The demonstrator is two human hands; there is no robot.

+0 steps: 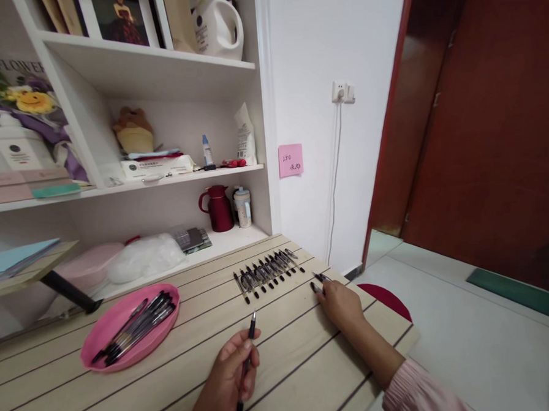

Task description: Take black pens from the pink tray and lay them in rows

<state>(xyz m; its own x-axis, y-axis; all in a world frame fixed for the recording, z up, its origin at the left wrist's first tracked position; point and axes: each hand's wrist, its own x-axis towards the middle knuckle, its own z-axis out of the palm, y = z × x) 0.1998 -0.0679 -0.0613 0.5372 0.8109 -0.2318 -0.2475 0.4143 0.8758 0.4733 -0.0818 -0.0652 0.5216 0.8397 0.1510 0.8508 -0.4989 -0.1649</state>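
My left hand (234,367) is closed around a black pen (244,372), held at a slant with its bare metal tip pointing up and away from me. Over the right part of the table, my right hand (340,303) has its fingertips pinched on a small black piece that looks like a pen cap (315,287). Another dark piece (322,276) lies just beyond those fingers. A slanting row of short black pieces (269,273), apparently pen caps, lies between my hands and the shelf. To the left, a pink oval tray (168,334) holds several black and clear pens (140,326).
The striped wooden table (201,307) meets a white shelf unit (176,180) at the back. A red jug (219,208) and a cup (243,207) stand on its low shelf. The table's right edge drops to a tiled floor, with a round red seat (387,301) beside it.
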